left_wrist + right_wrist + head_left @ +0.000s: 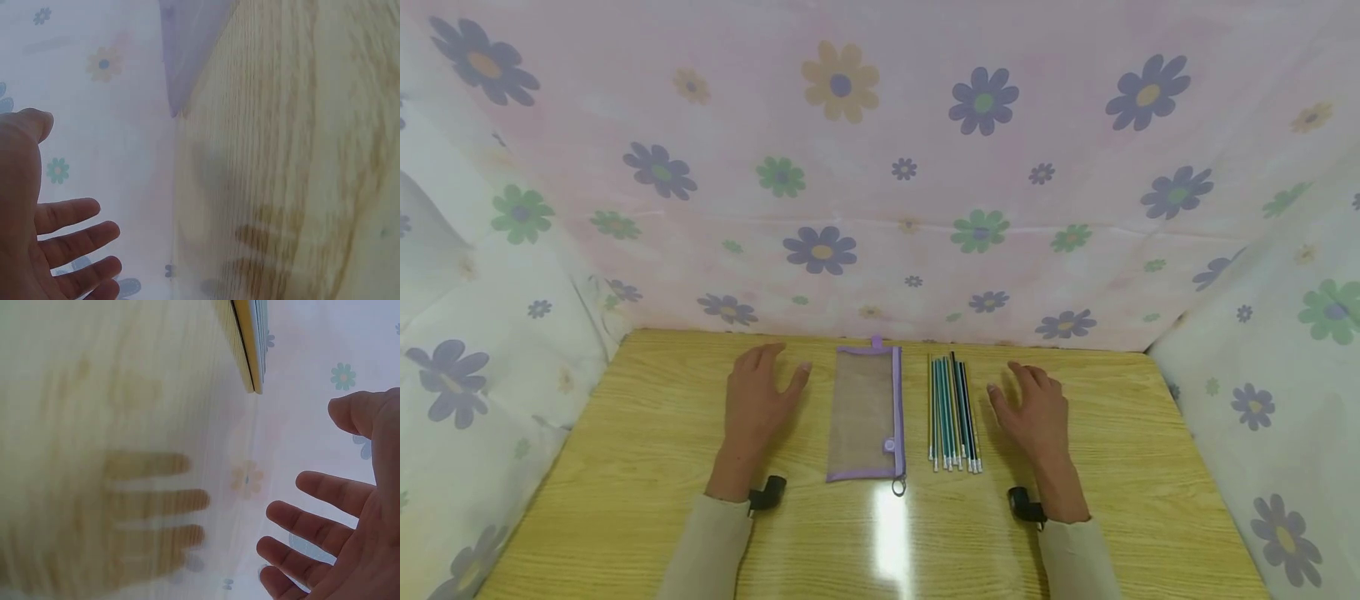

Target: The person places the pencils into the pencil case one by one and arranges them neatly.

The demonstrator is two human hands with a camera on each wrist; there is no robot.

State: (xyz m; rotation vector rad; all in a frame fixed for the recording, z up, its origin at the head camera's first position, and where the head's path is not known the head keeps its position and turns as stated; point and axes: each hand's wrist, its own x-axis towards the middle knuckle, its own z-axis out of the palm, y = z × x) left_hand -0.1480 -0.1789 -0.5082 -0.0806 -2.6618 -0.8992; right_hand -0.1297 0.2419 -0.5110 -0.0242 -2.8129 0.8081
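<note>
A see-through mesh pencil pouch (865, 412) with purple edging lies flat near the table's middle, its zipper along the right side and a metal ring at the lower corner. To its right is a row of pencils (951, 412), teal, dark and gold, with their eraser ends toward me. My left hand (758, 404) is left of the pouch, fingers spread and holding nothing. Right of the pencils, my right hand (1036, 412) has its fingers apart and touches neither pencils nor pouch. Both wrist views show loose, extended fingers; the pouch's corner (194, 50) and pencils (250, 344) appear at the top.
The glossy wood-grain table (835, 542) ends at a flower-patterned cloth (880, 283) hung behind it and along both sides. Black wrist cameras (769, 493) are strapped at the two cuffs. Light glares off the table's front middle.
</note>
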